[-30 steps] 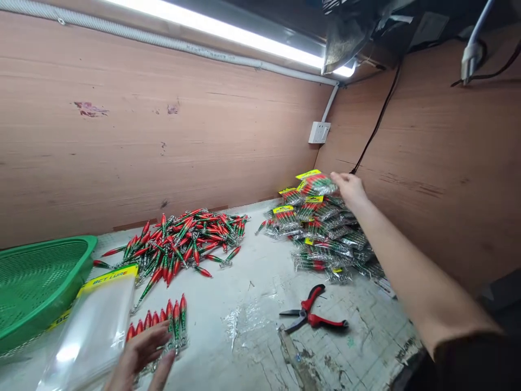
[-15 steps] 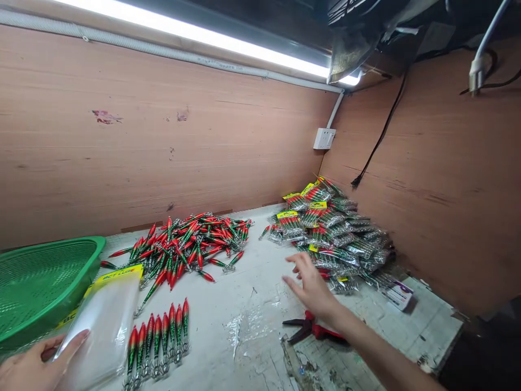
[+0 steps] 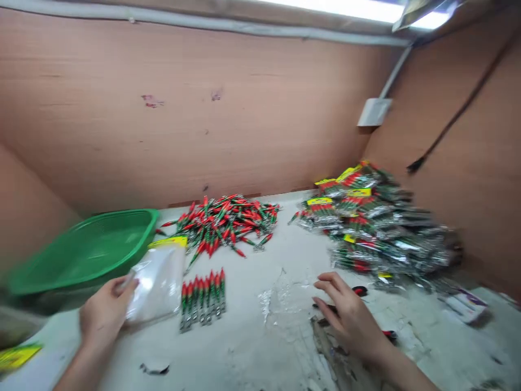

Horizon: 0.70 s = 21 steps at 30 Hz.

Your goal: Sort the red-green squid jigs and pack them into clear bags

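My left hand [image 3: 108, 304] pinches the left edge of a stack of clear plastic bags [image 3: 157, 285] with yellow header strips. Just right of the bags, several red and green squid-jig lures [image 3: 202, 296] lie in a neat row, red ends pointing away from me. Behind them spreads a loose heap of the same lures [image 3: 228, 220]. Over the right part of the table, my right hand [image 3: 345, 309] is empty, thumb and fingers apart. It partly covers red-handled pliers [image 3: 360, 291] lying beneath it.
A green basket [image 3: 150, 233] stands at the left. Bagged lures [image 3: 378, 233] are piled at the back right, with a small white box [image 3: 466, 307] in front. A yellow-topped packet [image 3: 18, 357] lies at the lower left, and a dark scrap [image 3: 154, 370] near the front.
The camera has turned left and down, so the table's contents sit further right in view. My right hand has drawn back from beside the bagged pile to over the pliers. My left hand keeps the bags.
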{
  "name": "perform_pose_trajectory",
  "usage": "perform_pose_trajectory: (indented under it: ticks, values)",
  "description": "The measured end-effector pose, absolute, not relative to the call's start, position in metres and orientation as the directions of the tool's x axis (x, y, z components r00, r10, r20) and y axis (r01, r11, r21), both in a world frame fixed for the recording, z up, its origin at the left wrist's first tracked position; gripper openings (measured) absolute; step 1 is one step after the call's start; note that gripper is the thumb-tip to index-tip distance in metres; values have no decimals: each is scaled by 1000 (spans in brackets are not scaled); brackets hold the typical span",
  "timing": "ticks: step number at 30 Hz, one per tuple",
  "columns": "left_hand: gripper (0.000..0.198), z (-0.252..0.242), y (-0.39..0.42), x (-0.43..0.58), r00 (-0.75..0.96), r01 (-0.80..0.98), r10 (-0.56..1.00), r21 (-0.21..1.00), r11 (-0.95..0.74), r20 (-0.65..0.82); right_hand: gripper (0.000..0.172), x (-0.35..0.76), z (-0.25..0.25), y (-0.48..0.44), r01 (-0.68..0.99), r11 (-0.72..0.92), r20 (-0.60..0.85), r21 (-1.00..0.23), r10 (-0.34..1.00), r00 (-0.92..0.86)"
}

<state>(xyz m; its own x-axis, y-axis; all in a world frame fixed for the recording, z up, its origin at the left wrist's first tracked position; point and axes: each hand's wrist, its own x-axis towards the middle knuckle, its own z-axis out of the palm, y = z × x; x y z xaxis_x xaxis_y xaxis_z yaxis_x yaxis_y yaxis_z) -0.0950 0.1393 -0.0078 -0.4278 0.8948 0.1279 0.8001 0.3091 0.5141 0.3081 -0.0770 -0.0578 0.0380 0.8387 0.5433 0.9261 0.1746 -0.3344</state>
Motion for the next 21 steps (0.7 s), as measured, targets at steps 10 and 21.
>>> perform_pose_trajectory:
  ticks: [10,21]
  values:
    - [11,2,118,-95,-474,452,879,871,192,52,14,291,-54,-67,901,277,566,-334,823,-43]
    - [18,-10,103,-88,-480,-89,866,990,112,-141,10,198,-21,-20,639,466,367,-612,883,-292]
